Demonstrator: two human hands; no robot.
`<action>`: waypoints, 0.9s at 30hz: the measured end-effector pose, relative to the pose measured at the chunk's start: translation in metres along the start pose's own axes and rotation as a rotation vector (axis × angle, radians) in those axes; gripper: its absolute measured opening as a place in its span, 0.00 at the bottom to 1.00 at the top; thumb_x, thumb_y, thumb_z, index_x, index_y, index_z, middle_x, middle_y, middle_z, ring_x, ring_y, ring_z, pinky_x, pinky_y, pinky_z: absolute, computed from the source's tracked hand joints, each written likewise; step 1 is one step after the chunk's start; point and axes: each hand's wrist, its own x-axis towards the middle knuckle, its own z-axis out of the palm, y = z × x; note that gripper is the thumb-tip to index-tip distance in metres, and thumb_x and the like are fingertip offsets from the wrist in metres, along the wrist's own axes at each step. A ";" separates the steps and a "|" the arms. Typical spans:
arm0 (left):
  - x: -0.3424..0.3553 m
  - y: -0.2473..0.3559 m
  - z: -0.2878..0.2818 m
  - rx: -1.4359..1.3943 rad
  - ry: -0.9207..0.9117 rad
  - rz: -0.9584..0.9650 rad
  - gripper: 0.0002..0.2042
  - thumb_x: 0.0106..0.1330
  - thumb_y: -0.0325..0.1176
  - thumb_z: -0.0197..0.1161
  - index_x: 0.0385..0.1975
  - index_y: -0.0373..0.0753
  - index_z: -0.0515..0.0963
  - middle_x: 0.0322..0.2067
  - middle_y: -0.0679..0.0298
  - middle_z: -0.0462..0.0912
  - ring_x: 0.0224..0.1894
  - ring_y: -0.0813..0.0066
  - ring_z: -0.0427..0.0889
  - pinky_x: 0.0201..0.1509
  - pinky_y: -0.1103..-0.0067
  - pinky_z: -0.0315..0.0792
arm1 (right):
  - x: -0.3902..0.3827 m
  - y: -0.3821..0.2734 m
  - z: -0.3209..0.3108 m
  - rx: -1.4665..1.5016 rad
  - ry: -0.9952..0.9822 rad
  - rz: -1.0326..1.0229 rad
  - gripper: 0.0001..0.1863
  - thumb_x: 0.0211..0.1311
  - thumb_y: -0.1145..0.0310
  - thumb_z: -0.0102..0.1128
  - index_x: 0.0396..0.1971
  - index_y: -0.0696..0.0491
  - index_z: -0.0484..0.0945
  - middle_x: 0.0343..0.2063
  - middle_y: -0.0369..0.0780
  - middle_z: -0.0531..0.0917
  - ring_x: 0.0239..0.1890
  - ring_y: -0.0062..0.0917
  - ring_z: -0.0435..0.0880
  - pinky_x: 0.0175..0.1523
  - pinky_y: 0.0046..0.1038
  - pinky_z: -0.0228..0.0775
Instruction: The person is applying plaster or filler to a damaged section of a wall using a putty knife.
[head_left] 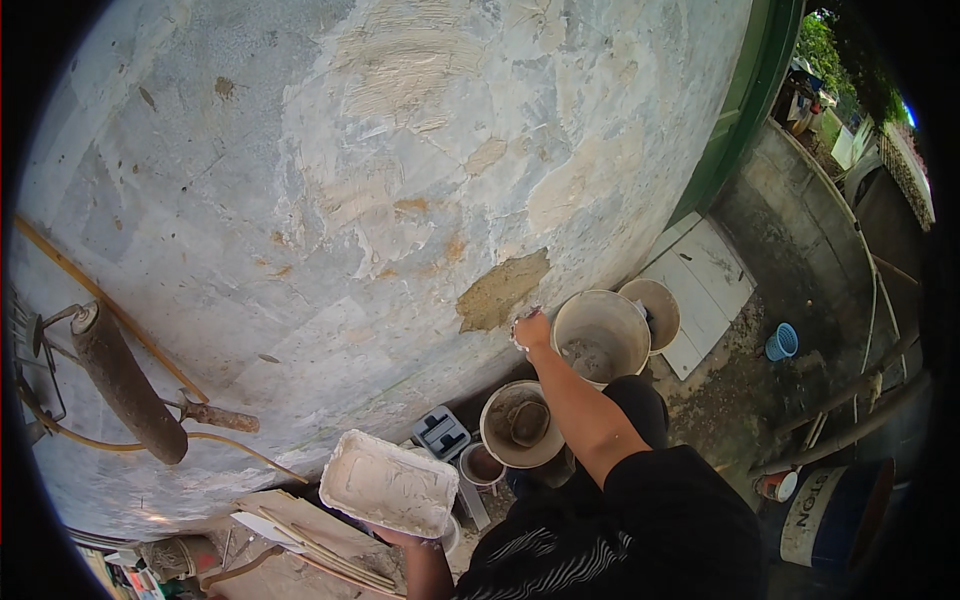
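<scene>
My left hand (397, 536) grips the near edge of a white rectangular tray (388, 483), smeared inside with pale plaster; its fingers are partly hidden below. The tray is held up in front of the wall (330, 300), tilted a little. My right hand (533, 330) is closed close to the wall, its fingers smeared with white. What it holds, if anything, is hidden. Just up and left of it, a bare brown patch (503, 290) shows in the whitish, unevenly plastered wall. Fresh-looking ridged pale plaster (405, 60) covers an area higher up.
A large bucket (601, 337) and a smaller one (522, 424) stand at the wall's foot by my legs. A dirty paint roller (128, 380) is at the left. Boards (310, 540) lie below it. A blue basket (782, 341) and a dark drum (835, 515) are at right.
</scene>
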 end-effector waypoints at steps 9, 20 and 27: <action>-0.004 0.002 -0.015 0.129 -0.050 0.108 0.31 0.60 0.58 0.35 0.60 0.45 0.50 0.60 0.59 0.50 0.60 0.55 0.53 0.59 0.58 0.50 | -0.053 -0.071 -0.006 -0.327 0.098 -0.279 0.15 0.40 0.67 0.53 0.30 0.59 0.73 0.30 0.51 0.78 0.36 0.46 0.75 0.43 0.38 0.67; -0.005 -0.007 0.002 0.015 0.282 0.115 0.32 0.59 0.59 0.35 0.59 0.44 0.51 0.58 0.59 0.54 0.57 0.54 0.58 0.58 0.58 0.53 | -0.075 -0.107 -0.018 -0.306 0.074 -0.330 0.14 0.40 0.69 0.52 0.30 0.60 0.73 0.29 0.52 0.78 0.35 0.45 0.76 0.41 0.37 0.68; -0.015 -0.007 -0.011 0.072 0.151 0.113 0.33 0.58 0.59 0.36 0.59 0.44 0.52 0.58 0.59 0.55 0.57 0.55 0.58 0.57 0.58 0.54 | -0.084 -0.113 -0.002 0.022 0.035 -0.141 0.11 0.42 0.71 0.50 0.25 0.62 0.73 0.25 0.51 0.78 0.32 0.43 0.77 0.35 0.35 0.68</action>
